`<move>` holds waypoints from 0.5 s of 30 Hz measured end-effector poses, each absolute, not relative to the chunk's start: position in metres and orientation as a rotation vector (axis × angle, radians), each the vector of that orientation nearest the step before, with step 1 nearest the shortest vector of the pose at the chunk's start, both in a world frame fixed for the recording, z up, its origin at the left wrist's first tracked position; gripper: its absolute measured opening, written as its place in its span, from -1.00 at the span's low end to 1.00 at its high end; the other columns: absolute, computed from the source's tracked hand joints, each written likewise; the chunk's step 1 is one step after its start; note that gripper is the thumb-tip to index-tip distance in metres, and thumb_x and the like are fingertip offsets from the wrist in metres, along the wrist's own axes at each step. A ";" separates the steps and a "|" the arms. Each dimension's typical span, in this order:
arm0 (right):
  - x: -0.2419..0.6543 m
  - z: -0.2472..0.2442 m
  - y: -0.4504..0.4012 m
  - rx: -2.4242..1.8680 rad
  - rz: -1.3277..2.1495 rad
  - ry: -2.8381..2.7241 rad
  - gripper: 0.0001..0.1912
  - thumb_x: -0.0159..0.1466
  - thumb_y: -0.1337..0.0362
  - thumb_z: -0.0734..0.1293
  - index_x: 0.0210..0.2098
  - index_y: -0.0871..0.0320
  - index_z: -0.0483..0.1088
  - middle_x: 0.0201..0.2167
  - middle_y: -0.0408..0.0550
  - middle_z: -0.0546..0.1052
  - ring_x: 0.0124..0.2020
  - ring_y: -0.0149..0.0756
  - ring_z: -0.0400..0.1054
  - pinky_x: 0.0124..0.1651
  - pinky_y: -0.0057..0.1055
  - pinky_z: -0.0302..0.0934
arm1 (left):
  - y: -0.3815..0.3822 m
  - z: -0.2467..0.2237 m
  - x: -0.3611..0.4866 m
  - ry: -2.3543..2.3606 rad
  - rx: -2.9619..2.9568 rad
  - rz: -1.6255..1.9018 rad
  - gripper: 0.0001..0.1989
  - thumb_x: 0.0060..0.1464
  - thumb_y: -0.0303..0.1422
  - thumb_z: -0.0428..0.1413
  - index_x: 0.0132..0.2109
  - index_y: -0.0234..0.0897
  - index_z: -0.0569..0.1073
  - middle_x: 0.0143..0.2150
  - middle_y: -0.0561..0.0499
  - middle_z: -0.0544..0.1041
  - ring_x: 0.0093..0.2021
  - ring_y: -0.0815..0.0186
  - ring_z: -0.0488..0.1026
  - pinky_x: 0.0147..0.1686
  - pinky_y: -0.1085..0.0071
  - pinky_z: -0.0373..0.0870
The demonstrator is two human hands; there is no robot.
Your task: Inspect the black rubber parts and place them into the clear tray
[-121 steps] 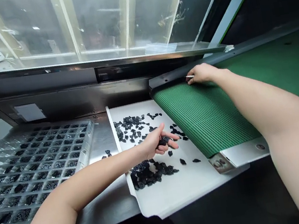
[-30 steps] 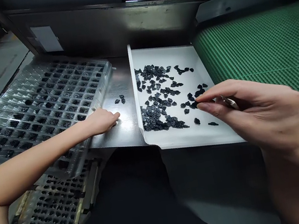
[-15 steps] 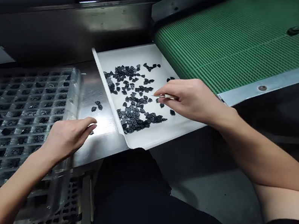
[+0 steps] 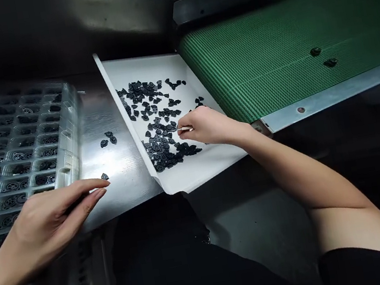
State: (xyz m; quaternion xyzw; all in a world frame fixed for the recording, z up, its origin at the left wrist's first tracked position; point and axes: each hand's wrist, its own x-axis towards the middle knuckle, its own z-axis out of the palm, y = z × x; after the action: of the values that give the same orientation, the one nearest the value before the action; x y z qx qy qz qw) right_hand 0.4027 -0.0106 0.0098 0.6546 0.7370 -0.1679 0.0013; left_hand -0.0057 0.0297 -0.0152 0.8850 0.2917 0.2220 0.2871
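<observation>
My right hand (image 4: pixel 205 124) pinches a thin, pale-handled pointed tool (image 4: pixel 185 128) over a white tray (image 4: pixel 178 183). The tool's tip is at a spread of small black plastic parts (image 4: pixel 161 142), many with round, wheel-like centres; whether it touches one I cannot tell. To the left, my left hand (image 4: pixel 57 218) is open and empty, index finger and thumb stretched out slightly apart. Just beyond its fingertips lies a single black part (image 4: pixel 104 176) on the metal table (image 4: pixel 124 187). A little group of black parts (image 4: pixel 108 139) lies farther up on the same metal.
Clear plastic compartment trays (image 4: pixel 64 154), with black parts in their pockets, are at the left. A green mesh conveyor belt (image 4: pixel 254 68) adjoins the white tray on the right, carrying two dark pieces (image 4: pixel 323 57). Its metal side rail (image 4: pixel 290 113) runs under my right forearm's far side.
My right hand has moved left with the tool, in over the parts. My left hand has drawn lower, its finger and thumb now apart. The dark belt pieces appear farther left; the view has shifted.
</observation>
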 end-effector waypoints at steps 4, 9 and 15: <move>0.398 0.009 -0.011 2.038 -0.610 2.261 -0.83 0.40 0.29 0.35 -0.15 0.17 0.62 -0.36 -0.09 0.60 -0.42 -0.32 0.33 -0.29 -0.35 0.07 | 0.029 -0.015 -0.009 0.777 2.333 0.603 -0.60 0.38 -0.30 0.16 0.20 0.43 0.56 0.04 0.39 0.70 -0.11 0.24 0.73 -0.06 0.39 0.66; 0.405 0.001 -0.019 1.995 -0.620 2.157 -0.85 0.34 0.36 0.41 -0.16 0.19 0.65 -0.45 -0.07 0.58 -0.43 -0.26 0.35 -0.31 -0.35 0.04 | 0.028 -0.016 -0.012 0.740 2.338 0.586 -0.47 0.36 -0.33 0.17 0.28 0.55 0.48 0.07 0.43 0.69 -0.12 0.24 0.74 -0.10 0.40 0.68; 0.405 -0.006 -0.025 2.022 -0.527 2.141 -0.78 0.38 0.38 0.37 -0.08 0.23 0.66 -0.31 0.06 0.65 -0.30 -0.15 0.46 -0.24 -0.33 0.11 | 0.028 -0.018 -0.007 0.694 2.318 0.603 -0.49 0.34 -0.35 0.19 0.26 0.45 0.54 0.08 0.36 0.70 -0.09 0.19 0.74 -0.09 0.36 0.70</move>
State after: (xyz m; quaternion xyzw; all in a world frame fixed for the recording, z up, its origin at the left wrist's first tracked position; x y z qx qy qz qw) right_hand 0.4055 -0.0251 -0.0065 0.6740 0.7137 -0.1756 0.0747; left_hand -0.0071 0.0281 -0.0182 0.8813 0.2637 0.2293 0.3182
